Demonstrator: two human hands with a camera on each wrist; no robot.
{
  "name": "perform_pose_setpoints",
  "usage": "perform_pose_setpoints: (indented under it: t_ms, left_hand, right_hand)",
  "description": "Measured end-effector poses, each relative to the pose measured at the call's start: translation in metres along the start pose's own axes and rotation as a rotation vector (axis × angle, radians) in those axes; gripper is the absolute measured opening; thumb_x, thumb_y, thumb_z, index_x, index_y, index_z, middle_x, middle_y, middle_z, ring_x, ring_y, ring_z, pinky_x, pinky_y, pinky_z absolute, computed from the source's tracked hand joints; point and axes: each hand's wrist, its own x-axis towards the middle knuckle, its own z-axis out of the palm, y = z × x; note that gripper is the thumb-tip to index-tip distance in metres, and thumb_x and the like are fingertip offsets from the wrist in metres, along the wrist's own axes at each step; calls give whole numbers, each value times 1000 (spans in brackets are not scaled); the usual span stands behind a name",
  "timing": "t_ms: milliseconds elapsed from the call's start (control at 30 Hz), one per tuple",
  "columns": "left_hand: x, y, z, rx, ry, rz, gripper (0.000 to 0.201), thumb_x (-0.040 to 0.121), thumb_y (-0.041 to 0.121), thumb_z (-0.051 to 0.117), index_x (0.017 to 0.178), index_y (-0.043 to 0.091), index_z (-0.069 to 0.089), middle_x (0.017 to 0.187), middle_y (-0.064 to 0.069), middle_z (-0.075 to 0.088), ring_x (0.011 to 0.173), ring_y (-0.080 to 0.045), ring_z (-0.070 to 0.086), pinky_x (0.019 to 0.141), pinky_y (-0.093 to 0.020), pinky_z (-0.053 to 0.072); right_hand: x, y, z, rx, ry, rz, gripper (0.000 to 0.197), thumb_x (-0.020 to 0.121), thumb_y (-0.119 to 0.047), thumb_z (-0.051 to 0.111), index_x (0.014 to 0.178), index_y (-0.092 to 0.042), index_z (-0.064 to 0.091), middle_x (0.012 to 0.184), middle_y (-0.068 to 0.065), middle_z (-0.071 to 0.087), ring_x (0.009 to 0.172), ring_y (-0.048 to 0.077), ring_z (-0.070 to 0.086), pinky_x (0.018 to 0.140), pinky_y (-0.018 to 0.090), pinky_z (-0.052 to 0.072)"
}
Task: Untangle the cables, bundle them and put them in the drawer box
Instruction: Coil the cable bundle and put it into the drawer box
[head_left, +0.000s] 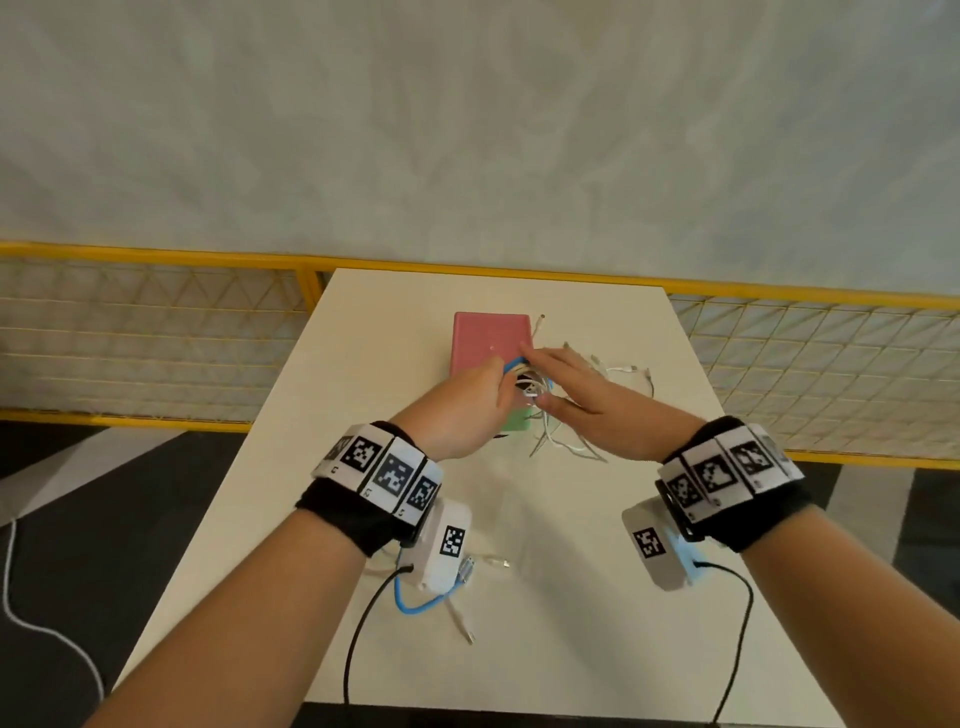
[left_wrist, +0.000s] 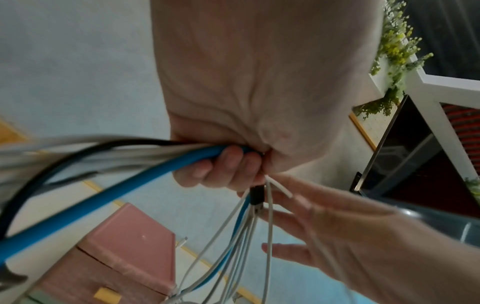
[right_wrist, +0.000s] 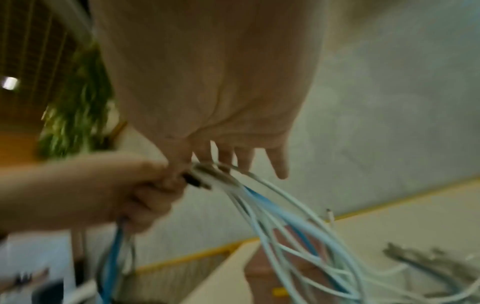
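Above the drawer box (head_left: 491, 343), we are clenching the cables (left_wrist: 135, 162) in our left hand (head_left: 475, 400) to keep them gathered, our flat-fingered right hand (head_left: 576, 384) smoothing strands.

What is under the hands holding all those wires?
Under the left hand and right hand sits the pink drawer box, with a green part at its near end. Loose white cables dangle beside it. The box's front is covered by the hands.
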Motion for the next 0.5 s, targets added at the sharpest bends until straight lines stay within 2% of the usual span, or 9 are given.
perform_pose_setpoints:
  t_ms: [33, 100, 167, 200, 300, 367, 433, 500]
  left_hand:
    - [-1, 1, 0, 3, -9, 13, 27, 106, 28, 26, 108, 11, 46, 84, -7, 56, 77, -26, 55, 66, -36, 40]
    - [-3, 1, 1, 23, -41, 38, 30, 106, 30, 27, 113, 11, 49, 91, -11, 60, 80, -27, 57, 70, -38, 43]
    - [-3, -1, 3, 37, -66, 39, 31, 106, 30, 28, 114, 9, 49, 95, -13, 61, 81, -27, 57, 71, -39, 44]
    - [-2, -2, 5, 41, -65, 35, 32, 106, 29, 28, 116, 8, 50, 97, -14, 62, 82, -28, 58, 71, -39, 44]
    - [1, -2, 8, 74, -38, 7, 34, 106, 24, 29, 120, 1, 50, 92, -11, 59, 73, -23, 53, 58, -25, 38]
    - [3, 2, 11, 75, -33, -2, 33, 105, 17, 31, 119, -6, 50, 100, -20, 61, 82, -30, 55, 57, -16, 30]
    - [3, 7, 14, 28, -31, 26, 30, 103, 13, 33, 115, -4, 53, 104, -23, 62, 90, -33, 59, 59, -19, 35]
    - [3, 7, 14, -79, -23, 50, 23, 102, 16, 36, 98, 5, 55, 88, -15, 60, 72, -22, 56, 60, -29, 40]
  right_hand:
    - [4, 5, 1, -53, 39, -50, 48, 100, -25, 39, 145, -14, 28, 138, 1, 36, 130, 11, 35, 111, 24, 26]
    - [10, 11, 0, -160, 126, -101, 33, 98, -17, 45, 130, -13, 46, 118, 5, 47, 108, 19, 49, 100, 36, 41]
    - [14, 14, -5, -290, 168, -96, 26, 95, -19, 53, 121, -14, 54, 110, 2, 53, 93, 17, 53, 88, 45, 46]
    - [15, 14, -7, -338, 180, -99, 28, 92, -20, 58, 120, -16, 56, 111, 1, 55, 93, 17, 54, 88, 46, 47]
    - [18, -1, -4, -305, 149, -148, 62, 78, -15, 73, 134, -19, 47, 123, 3, 56, 110, 22, 55, 95, 38, 44]
    - [20, -13, 7, -311, 95, -128, 75, 75, -15, 75, 140, -19, 38, 122, 6, 58, 110, 22, 54, 89, 28, 43]
    - [24, -21, 18, -374, 119, -59, 65, 80, -8, 64, 138, -19, 38, 112, 7, 62, 102, 23, 58, 76, 24, 41]
    - [28, -24, 20, -418, 177, -19, 49, 81, -1, 52, 128, -15, 47, 96, 9, 67, 89, 29, 62, 68, 29, 42]
